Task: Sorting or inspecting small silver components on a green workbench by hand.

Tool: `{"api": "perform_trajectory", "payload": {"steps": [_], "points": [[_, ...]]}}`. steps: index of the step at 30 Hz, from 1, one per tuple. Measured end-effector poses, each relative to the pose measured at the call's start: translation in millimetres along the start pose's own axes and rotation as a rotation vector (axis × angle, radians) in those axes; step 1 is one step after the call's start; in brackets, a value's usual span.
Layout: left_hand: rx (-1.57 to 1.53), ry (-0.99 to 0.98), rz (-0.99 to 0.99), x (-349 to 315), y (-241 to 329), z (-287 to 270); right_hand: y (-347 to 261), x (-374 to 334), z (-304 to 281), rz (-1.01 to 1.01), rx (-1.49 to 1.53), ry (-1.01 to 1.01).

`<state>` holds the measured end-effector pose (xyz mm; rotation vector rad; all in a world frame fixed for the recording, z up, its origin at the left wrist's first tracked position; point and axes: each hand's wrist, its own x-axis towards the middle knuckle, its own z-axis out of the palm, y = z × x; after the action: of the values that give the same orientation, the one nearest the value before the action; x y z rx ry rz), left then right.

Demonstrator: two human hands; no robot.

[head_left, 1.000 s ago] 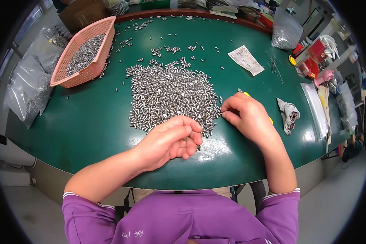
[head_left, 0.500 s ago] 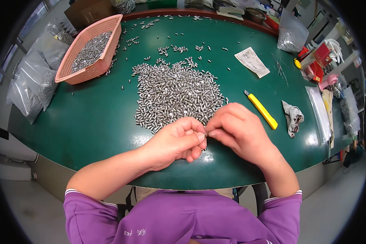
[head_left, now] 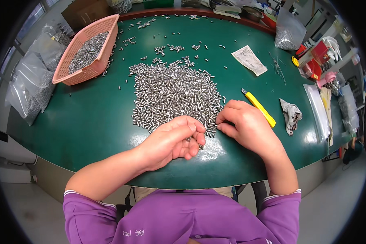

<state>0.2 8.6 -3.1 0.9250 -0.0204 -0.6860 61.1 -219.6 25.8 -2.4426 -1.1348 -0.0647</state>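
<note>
A broad pile of small silvery cylindrical metal parts (head_left: 175,91) lies on the green tabletop (head_left: 97,134). My left hand (head_left: 171,140) is at the pile's near edge, its fingers curled in a loose cup. A glint of a small metal part (head_left: 188,139) shows between its thumb and fingers, and another metal part (head_left: 201,147) shows by its fingertips. To the right, my right hand (head_left: 246,126) has thumb and forefinger closed at the pile's near right edge. Whatever is between those fingertips is too small to make out.
A pink plastic basket (head_left: 103,61) holds more such parts at the far left, beside filled clear bags (head_left: 30,91). Right of the pile lie a yellow utility knife (head_left: 260,109), a printed paper slip (head_left: 250,60), a crumpled wrapper (head_left: 290,116) and thin wires (head_left: 277,67).
My hands have come apart. The right hand has moved right, to the pile's edge; the left thumb has lifted off the fingertips. The whole view has shifted slightly.
</note>
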Motion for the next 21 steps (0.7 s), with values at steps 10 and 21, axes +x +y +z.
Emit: {"api": "perform_trajectory", "payload": {"steps": [10,21], "points": [[0.101,0.071,-0.047,-0.9,0.6,7.2,-22.0,5.3,3.0,0.018,0.558,0.030],[0.044,0.024,-0.022,0.4,-1.0,3.2,-9.5,4.9,-6.6,0.145,0.324,0.173]]}}
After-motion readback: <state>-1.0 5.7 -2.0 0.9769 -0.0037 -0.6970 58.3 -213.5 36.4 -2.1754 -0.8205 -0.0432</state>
